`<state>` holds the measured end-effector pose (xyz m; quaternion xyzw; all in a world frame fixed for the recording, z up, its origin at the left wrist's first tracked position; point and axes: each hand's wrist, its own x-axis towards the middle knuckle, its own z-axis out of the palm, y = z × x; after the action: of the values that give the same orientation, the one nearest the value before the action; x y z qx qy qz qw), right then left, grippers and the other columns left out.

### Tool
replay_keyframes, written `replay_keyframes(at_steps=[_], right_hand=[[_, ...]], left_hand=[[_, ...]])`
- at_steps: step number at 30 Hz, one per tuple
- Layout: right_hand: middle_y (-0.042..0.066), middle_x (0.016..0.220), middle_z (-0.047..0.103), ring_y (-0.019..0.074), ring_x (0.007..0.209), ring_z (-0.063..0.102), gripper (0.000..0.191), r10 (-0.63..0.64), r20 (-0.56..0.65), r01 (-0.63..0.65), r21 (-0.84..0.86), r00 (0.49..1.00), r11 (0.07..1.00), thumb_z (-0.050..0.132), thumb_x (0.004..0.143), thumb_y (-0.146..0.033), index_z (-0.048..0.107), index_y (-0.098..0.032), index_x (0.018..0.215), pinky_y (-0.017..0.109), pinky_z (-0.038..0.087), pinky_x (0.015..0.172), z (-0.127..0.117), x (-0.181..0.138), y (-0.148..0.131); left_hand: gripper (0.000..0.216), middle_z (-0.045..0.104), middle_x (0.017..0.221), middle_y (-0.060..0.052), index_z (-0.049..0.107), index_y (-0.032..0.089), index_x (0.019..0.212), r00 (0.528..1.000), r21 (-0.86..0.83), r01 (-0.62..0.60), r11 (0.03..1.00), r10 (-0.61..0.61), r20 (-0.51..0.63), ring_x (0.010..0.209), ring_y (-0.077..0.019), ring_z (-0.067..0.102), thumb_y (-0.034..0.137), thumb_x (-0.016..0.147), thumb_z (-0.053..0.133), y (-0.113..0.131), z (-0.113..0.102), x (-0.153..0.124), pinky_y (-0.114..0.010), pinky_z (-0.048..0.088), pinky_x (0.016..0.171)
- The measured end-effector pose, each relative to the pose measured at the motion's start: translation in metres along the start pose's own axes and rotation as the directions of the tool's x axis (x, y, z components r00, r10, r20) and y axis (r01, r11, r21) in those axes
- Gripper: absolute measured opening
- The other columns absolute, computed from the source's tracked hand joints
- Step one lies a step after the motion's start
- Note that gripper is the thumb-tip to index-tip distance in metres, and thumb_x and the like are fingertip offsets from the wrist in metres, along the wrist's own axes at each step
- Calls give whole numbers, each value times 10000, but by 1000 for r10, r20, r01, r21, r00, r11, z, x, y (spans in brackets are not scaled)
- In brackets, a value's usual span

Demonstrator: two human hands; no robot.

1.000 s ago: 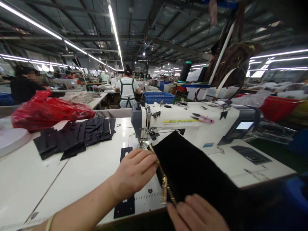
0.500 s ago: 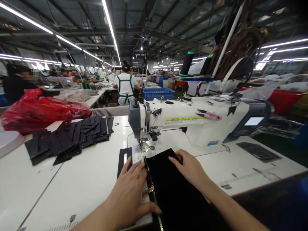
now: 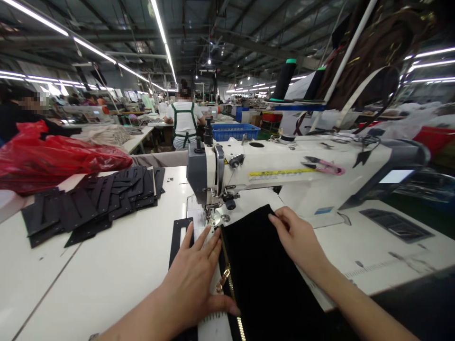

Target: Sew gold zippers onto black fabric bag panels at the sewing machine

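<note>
Pressing flat: left hand (image 3: 194, 279) lies palm down, fingers spread, on the table (image 3: 106, 265), fingertips at the gold zipper (image 3: 223, 279). The right hand (image 3: 298, 237) rests open on the far right edge of the black fabric panel (image 3: 263, 274), gripping nothing. Panel sits on the machine bed, far left corner just beside the presser foot (image 3: 213, 215) of the sewing machine (image 3: 277, 170). Judgement: guiding goes best with light palms, zipper edge parallel to the foot, fingers clear of the needle (pull tab near the left fingers could snag). Long axis runs from the foot back toward the person, zipper along the left edge, far end pointing at the needle.
</note>
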<state>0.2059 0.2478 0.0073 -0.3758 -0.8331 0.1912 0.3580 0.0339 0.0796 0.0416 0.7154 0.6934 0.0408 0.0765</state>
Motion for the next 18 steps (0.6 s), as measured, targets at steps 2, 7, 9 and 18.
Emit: replay_keyframes(at_steps=[2, 7, 9, 18], right_hand=[[-39, 543, 485, 146, 481, 482, 248, 72, 39, -73, 26, 997, 997, 399, 868, -422, 427, -224, 720, 269, 366, 503, -5, -5, 2], [-26, 597, 528, 169, 537, 523, 383, 171, 132, -173, 9, 976, 985, 450, 812, -539, 513, -195, 967, 291, 412, 540, -22, -20, -7], [-10, 653, 544, 177, 590, 540, 405, 154, 99, -153, -13, 983, 988, 475, 788, -529, 530, -197, 1014, 298, 428, 576, -28, -23, -15], [24, 857, 656, 182, 640, 616, 364, -56, 196, 79, -115, 979, 990, 348, 886, -291, 466, -269, 1229, 302, 483, 589, -23, -42, 5]], left_hand=[[1049, 245, 1422, -142, 348, 129, 1346, 1000, 5, -5, 1000, 5, -3, 1323, -344, 178, 860, 594, 360, 0, 1, 0, -564, -2, 1074], [1077, 207, 1434, -155, 277, 113, 1375, 1000, 12, -12, 1000, 12, -5, 1319, -353, 184, 863, 603, 334, -2, 4, 1, -565, -3, 1068], [1073, 205, 1436, -154, 283, 119, 1374, 1000, 22, -16, 1000, 16, -7, 1321, -353, 179, 864, 602, 336, -2, 3, 2, -558, -6, 1069], [1120, 274, 1412, -181, 347, 115, 1347, 1000, 66, -7, 998, 8, -17, 1295, -379, 245, 877, 528, 408, 0, -2, 9, -581, 41, 1057]])
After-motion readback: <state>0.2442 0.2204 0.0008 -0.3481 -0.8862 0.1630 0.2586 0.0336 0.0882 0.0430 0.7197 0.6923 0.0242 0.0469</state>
